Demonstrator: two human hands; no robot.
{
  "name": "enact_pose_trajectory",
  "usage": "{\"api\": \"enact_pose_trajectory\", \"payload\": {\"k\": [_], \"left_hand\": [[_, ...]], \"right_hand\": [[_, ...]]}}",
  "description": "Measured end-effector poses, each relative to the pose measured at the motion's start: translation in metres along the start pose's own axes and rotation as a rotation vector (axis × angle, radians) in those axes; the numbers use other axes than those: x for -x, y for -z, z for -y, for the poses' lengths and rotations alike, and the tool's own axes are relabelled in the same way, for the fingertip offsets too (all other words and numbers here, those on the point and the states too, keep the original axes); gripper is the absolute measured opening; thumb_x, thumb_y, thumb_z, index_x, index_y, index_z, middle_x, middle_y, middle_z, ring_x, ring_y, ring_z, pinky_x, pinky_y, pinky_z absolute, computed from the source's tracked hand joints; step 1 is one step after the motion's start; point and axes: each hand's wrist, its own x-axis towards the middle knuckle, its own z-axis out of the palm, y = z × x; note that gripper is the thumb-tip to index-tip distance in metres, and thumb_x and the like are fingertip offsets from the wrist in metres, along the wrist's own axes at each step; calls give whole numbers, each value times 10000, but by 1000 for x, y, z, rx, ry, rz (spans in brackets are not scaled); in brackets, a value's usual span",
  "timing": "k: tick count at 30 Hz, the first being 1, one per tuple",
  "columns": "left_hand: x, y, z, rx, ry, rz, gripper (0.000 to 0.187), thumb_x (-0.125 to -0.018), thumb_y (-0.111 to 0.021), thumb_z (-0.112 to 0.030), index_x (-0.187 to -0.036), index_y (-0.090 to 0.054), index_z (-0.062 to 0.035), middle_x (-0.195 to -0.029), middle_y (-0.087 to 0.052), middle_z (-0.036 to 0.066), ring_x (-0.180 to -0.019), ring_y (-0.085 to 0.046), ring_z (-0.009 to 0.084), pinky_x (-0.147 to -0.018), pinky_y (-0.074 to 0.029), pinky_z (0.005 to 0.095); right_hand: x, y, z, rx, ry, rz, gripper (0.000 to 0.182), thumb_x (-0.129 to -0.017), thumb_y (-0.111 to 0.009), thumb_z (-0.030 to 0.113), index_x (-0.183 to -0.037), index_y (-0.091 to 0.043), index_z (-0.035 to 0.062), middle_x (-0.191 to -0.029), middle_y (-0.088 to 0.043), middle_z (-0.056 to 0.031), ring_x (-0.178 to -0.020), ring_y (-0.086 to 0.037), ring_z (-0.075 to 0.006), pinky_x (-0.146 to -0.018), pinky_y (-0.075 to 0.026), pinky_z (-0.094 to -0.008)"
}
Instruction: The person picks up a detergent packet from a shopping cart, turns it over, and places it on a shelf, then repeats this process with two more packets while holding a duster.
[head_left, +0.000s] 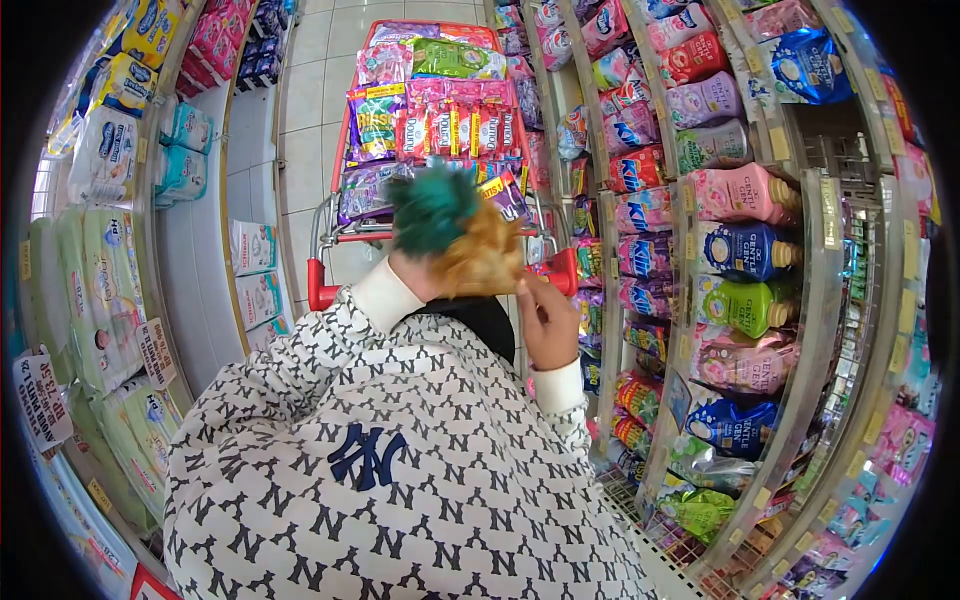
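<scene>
Right hand [550,322], fingers curled, seemingly pinches the near edge of a blurred green-and-tan bundle [462,235] up-left of it; the left hand [412,277] is partly hidden, its grip unclear. Handling the bundle looks like the current step; the next move likely calls for steady fingertips. Beyond both hands stands a loaded cart [317,288] on pale floor tiles [308,88], with stocked shelves [262,185] either side.

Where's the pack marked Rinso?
Head view, left of upper centre: the Rinso pack lies in the red shopping cart, immediately left of the red Downy packs.
</scene>
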Motion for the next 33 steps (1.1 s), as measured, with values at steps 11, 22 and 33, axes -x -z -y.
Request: {"api": "enact_pose_trajectory", "payload": {"k": [11, 22, 33], "left_hand": [[-6, 0, 17, -196, -49, -25, 707, -938, -472, -620, -1400, -467, -84, -1389, -539, 119, -1239, -554, 280, -1044, -439, 448], [-9, 28, 34, -311, 167, -98, 719, -908, -454, -673, -1374, -447, -125, -1251, -531, 33, -1163, -514, 172, -1008, -395, 348], [-11, 91, 13, -1382, -472, 232, 583, -965, -420, -493, -1427, -431, -138, -1436, -485, 69, -1310, -469, 282, -1091, -352, 480]], "right_hand": [[-31, 0, -11, -677, -320, -79, 225, -951, -657, 176, -1081, -658, -9, -908, -617, 24, -819, -534, -53, -707, -430, -216], [-47, 4, 19, -410, 49, -60, 154, -863, -712, 64, -959, -622, -15, -796, -566, -30, -719, -501, -98, -627, -405, -249], [-6, 15, 46, -205, 19, 298, 180, -948, -627, 140, -1039, -668, -10, -789, -547, -93, -617, -502, -151, -580, -403, -262]]}}
